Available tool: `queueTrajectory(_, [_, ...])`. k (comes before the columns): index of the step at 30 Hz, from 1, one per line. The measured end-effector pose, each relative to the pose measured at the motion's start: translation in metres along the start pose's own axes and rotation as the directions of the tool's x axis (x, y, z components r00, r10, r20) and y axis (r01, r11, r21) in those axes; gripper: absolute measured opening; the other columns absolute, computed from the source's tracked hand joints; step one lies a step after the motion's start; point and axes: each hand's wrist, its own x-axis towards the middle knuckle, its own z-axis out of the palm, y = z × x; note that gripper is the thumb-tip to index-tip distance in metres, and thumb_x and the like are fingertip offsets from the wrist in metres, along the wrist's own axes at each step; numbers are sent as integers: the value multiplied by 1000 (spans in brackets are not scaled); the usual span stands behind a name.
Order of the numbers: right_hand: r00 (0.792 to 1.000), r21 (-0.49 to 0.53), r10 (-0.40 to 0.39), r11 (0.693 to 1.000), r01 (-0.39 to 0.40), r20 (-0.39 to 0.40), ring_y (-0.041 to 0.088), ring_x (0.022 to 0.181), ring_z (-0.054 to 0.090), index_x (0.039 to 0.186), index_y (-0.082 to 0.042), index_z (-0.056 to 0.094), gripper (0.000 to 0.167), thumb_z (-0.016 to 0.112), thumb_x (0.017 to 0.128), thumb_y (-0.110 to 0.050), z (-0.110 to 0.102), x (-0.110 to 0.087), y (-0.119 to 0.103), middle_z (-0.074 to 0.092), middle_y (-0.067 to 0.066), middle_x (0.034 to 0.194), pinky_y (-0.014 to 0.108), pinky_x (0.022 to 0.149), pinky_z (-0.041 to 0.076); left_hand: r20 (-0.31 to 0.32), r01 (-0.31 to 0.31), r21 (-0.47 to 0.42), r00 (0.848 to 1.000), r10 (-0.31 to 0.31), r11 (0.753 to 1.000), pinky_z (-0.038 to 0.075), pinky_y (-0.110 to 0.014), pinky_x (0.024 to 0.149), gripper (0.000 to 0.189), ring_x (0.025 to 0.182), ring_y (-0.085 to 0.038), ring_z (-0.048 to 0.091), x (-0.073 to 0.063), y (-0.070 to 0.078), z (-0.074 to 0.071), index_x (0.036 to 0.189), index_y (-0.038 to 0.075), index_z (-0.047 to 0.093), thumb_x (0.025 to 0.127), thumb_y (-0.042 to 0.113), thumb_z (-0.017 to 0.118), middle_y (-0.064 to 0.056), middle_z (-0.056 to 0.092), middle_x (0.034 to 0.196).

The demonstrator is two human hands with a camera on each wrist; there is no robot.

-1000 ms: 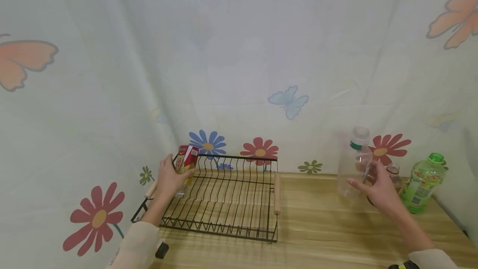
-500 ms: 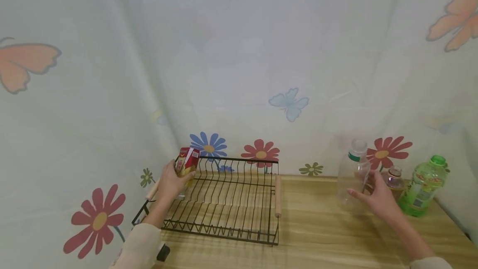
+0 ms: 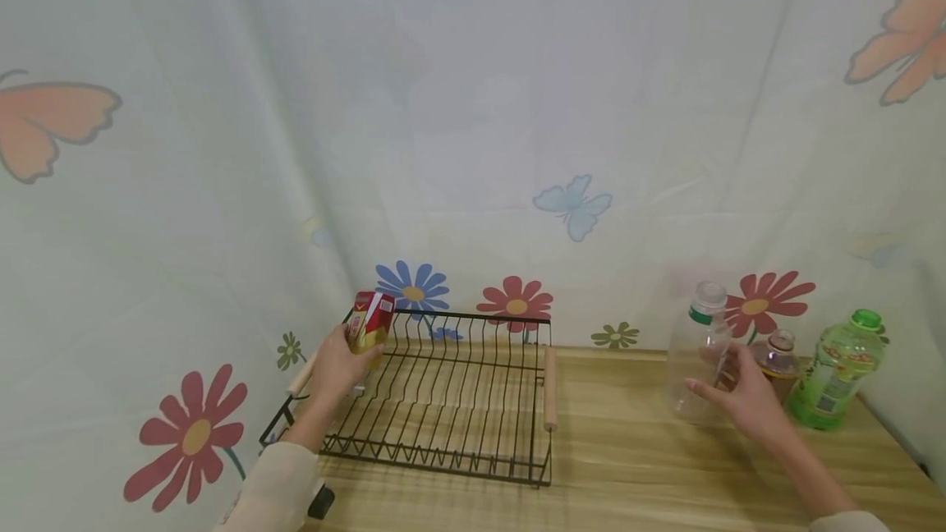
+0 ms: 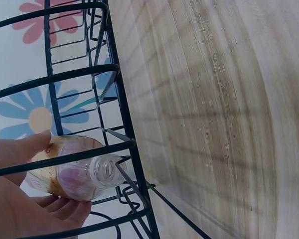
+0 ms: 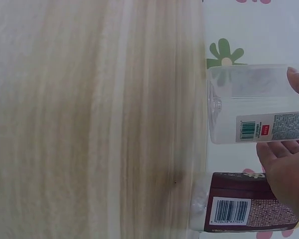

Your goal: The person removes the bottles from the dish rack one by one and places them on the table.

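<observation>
My left hand (image 3: 338,366) grips a plastic bottle with a red and yellow label (image 3: 371,323) in the left back corner of a black wire dish rack (image 3: 436,462). That bottle is upside down, its uncapped neck (image 4: 107,171) low among the wires in the left wrist view. On the right, my right hand (image 3: 750,396) holds a clear plastic bottle (image 3: 683,368) with a green band below its neck, thumb on the near side and fingers behind. It stands upright, its base close over the table. Beside that hand is a bottle with a dark maroon label (image 5: 239,201), partly hidden in the head view.
A green plastic bottle (image 3: 838,368) stands at the far right of the wooden table (image 3: 613,450). The rack has wooden handles (image 3: 550,388) on both sides. A flowered curtain (image 3: 473,146) hangs right behind the table. A small black object (image 3: 321,502) lies in front of the rack.
My right hand has lowered the clear bottle a little toward the table. My left hand and its bottle have barely moved in the rack.
</observation>
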Motion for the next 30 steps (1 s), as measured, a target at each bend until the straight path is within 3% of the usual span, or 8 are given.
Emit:
queueTrajectory(11, [999, 15, 29, 999, -30, 22, 59, 143, 38, 151, 4, 30, 86, 82, 95, -36, 0, -1, 5, 44, 34, 151, 70, 110, 36, 13, 16, 15, 1000, -16, 1000, 52, -64, 98, 86, 126, -49, 58, 1, -2, 3, 156, -9, 35, 97, 37, 77, -35, 53, 144])
queueTrajectory(21, [1000, -12, 22, 1000, -22, 22, 55, 140, 43, 150, 4, 33, 82, 80, 97, -37, 2, 0, 12, 49, 30, 147, 64, 109, 38, 10, 13, 17, 1000, -13, 1000, 53, -63, 95, 86, 123, -49, 59, -3, -4, 2, 156, -10, 36, 97, 37, 77, -35, 55, 141])
queueTrajectory(30, [999, -5, 32, 999, -32, 36, 60, 142, 38, 149, 7, 31, 82, 78, 99, -38, 1, 1, 12, 47, 33, 147, 69, 110, 36, -6, -11, 29, 1000, 12, 1000, 55, -62, 92, 84, 117, -48, 62, -5, 0, 1, 152, -11, 40, 95, 37, 79, -34, 58, 136])
